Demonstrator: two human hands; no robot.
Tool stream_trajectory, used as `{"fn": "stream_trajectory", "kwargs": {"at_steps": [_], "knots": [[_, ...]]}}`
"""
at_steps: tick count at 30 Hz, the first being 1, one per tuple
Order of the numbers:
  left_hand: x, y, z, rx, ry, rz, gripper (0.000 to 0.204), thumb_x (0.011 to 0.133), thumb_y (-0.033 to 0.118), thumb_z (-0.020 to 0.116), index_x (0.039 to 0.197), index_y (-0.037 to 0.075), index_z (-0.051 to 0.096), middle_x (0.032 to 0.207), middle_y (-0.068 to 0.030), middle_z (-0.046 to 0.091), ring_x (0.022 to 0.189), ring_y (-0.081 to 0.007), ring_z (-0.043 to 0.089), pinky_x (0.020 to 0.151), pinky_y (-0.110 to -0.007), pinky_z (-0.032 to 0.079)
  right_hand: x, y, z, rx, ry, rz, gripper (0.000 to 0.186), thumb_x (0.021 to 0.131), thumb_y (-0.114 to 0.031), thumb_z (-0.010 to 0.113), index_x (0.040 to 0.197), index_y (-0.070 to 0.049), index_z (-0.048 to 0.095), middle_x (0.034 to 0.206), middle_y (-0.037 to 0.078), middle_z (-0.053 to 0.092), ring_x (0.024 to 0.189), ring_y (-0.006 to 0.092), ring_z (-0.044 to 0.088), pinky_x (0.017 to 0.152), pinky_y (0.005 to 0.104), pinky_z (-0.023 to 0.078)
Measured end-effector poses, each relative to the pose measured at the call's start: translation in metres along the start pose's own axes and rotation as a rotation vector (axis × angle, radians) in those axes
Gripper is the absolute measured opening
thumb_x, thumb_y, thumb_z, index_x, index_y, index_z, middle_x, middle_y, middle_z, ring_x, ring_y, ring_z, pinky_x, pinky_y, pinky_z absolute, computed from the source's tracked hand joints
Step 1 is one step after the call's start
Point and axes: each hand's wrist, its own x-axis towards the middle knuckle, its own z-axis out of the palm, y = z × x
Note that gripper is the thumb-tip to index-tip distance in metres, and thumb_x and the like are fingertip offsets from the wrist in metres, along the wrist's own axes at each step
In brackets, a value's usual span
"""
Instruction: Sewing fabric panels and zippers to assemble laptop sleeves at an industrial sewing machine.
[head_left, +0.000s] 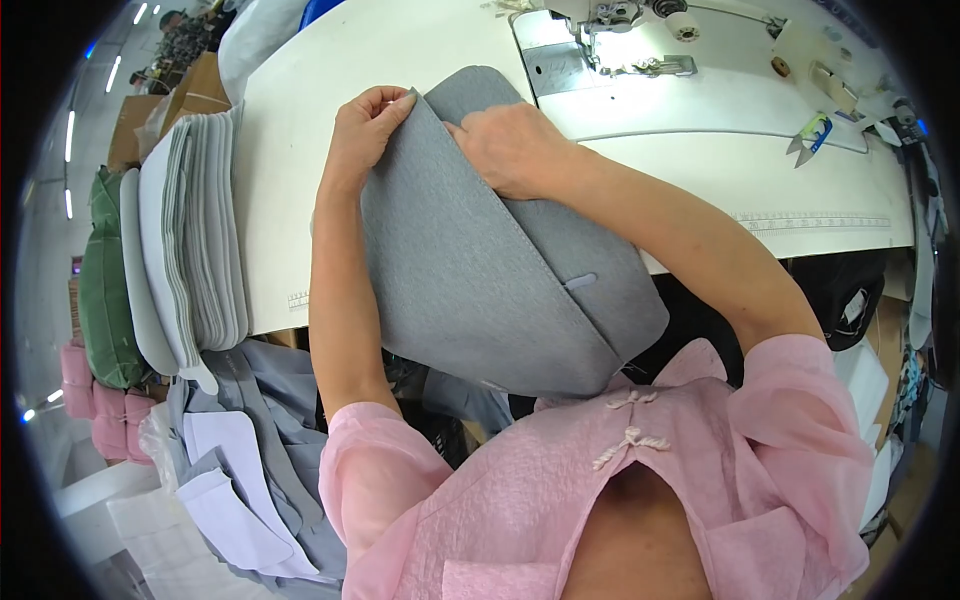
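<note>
A grey fabric piece (450, 270) with rounded corners lies over the front edge of the white table, partly on my lap. It has two layers; the upper one ends in a straight stitched edge running diagonally. My left hand (365, 138) pinches the far corner of that upper layer between thumb and fingers. Across the seam edge, my right hand (515, 150) is closed, its fingertips tucked against the layers and partly hidden. A small pale tab (581, 281) sits on the lower layer close to the stitched edge.
A sewing machine (605, 45) stands at the back right of the white table (310, 120). Green-handled thread snips (810, 140) lie at the right. Stacked pale grey panels (200, 230) stand at the left edge, with loose grey cut pieces (240, 490) below.
</note>
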Motion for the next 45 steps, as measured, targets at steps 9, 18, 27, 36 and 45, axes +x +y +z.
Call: {"fn": "stream_trajectory", "kwargs": {"at_steps": [9,18,27,36,45], "knots": [[0.013,0.001,-0.01,0.047,-0.188,-0.068,0.016,0.076,0.019,0.062,0.076,0.003,0.062,0.065,0.0024,0.054,0.06,-0.0055,0.045,0.057,-0.02,0.036,0.002,-0.003,-0.007,0.01,-0.02,-0.001,0.027,0.085,-0.015,0.035,0.095,0.001,0.055,0.071,0.012,0.06,0.067,0.0258,0.061,0.055,0.0358,0.048],[0.012,0.0,-0.004,0.134,-0.174,-0.057,0.016,0.077,0.018,0.061,0.082,0.003,0.062,0.072,0.0017,0.057,0.066,-0.0054,0.049,0.063,-0.018,0.039,0.003,-0.003,-0.009,-0.009,-0.088,0.015,0.029,0.087,-0.015,0.033,0.097,0.002,0.055,0.072,0.01,0.061,0.068,0.0253,0.061,0.056,0.0362,0.048],[0.018,0.01,-0.006,0.212,-0.247,-0.12,0.021,0.077,0.017,0.06,0.09,0.001,0.061,0.076,-0.0031,0.059,0.07,-0.0089,0.051,0.067,-0.02,0.04,0.006,-0.003,-0.014,-0.095,-0.194,-0.003,0.05,0.076,-0.01,0.046,0.125,-0.003,0.037,0.073,0.01,0.056,0.065,0.0229,0.058,0.054,0.0324,0.048],[0.013,0.005,0.003,0.2,-0.204,-0.091,0.014,0.077,0.014,0.057,0.08,0.001,0.059,0.068,-0.003,0.054,0.063,-0.0111,0.048,0.059,-0.024,0.04,0.005,0.001,-0.005,-0.053,-0.105,0.002,0.042,0.073,-0.015,0.051,0.113,-0.002,0.044,0.072,0.01,0.057,0.064,0.0255,0.059,0.054,0.0347,0.048],[0.0,0.005,0.011,0.327,-0.04,0.002,0.017,0.078,0.016,0.055,0.084,0.0,0.057,0.077,-0.0126,0.06,0.071,-0.0213,0.055,0.067,-0.031,0.043,0.005,0.004,-0.011,-0.015,-0.064,0.019,0.035,0.081,-0.019,0.04,0.112,-0.009,0.051,0.064,0.012,0.059,0.063,0.0255,0.06,0.054,0.0359,0.047]]}}
